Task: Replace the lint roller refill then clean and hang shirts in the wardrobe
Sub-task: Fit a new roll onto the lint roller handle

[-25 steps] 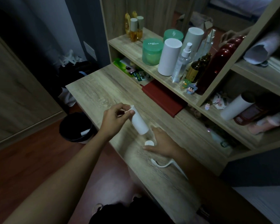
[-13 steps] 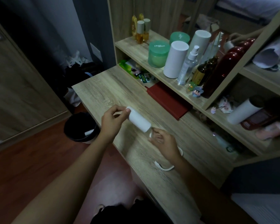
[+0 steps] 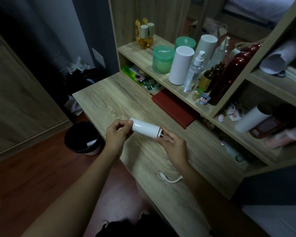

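Note:
A white lint roller refill [image 3: 144,128] lies level in the air above the wooden desk [image 3: 113,100]. My left hand [image 3: 117,134] pinches its left end. My right hand [image 3: 171,142] grips the white roller frame at the refill's right end, where a thin prong enters the tube. The lint roller's curved white handle [image 3: 171,179] shows below my right wrist, near the desk's front edge. No shirts or wardrobe interior are visible.
A black waste bin [image 3: 82,137] with a white roll in it stands on the floor left of the desk. A red book [image 3: 174,108] lies at the desk's back. Shelves [image 3: 143,53] hold jars, bottles and white cylinders. A wooden door panel is at far left.
My right hand rose from the desk to the refill's right end with the roller frame. My left hand turned the refill from tilted to level.

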The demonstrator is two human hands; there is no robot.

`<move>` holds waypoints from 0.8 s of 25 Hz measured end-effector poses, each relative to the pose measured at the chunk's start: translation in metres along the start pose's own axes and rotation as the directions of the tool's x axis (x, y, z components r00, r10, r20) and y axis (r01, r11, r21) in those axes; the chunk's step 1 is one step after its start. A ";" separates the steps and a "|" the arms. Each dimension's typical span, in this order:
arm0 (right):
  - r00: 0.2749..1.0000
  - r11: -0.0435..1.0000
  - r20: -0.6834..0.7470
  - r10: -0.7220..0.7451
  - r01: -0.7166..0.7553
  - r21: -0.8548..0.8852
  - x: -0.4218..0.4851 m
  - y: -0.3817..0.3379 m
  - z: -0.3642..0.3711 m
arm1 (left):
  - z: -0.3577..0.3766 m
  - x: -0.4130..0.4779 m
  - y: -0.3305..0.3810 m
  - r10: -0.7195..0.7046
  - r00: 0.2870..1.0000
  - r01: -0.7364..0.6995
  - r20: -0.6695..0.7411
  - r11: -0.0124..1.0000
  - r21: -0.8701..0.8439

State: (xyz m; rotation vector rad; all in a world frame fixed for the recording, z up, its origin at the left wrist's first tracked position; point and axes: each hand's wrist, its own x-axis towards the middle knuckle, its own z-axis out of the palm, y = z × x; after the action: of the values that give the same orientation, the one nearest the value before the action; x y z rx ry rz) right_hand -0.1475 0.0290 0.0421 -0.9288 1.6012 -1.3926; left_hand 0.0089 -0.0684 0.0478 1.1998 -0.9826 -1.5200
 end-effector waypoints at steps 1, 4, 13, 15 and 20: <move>1.000 1.000 0.002 -0.003 0.003 -0.007 0.000 0.000 -0.001 | 0.000 -0.001 0.000 0.004 1.000 -0.004 0.006 1.000 0.000; 0.999 0.999 -0.002 -0.034 0.034 -0.041 0.000 0.000 -0.002 | 0.000 -0.002 -0.004 0.010 1.000 -0.010 0.015 1.000 0.013; 0.991 0.964 0.018 -0.129 0.130 -0.233 -0.002 0.007 0.000 | 0.007 -0.011 -0.006 -0.034 0.999 0.032 -0.042 0.999 -0.039; 0.994 0.977 0.036 -0.105 0.110 -0.185 -0.001 0.005 -0.001 | 0.006 -0.011 -0.005 -0.039 0.998 0.036 -0.053 0.998 -0.051; 0.995 0.996 0.046 -0.085 0.084 0.023 -0.003 -0.009 0.005 | 0.016 -0.016 -0.001 -0.124 0.992 0.123 -0.004 0.988 -0.094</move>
State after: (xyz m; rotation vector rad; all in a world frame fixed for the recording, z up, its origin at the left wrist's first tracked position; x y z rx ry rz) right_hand -0.1415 0.0284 0.0510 -1.0207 1.5252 -1.4321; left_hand -0.0059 -0.0519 0.0537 1.2191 -0.8343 -1.6372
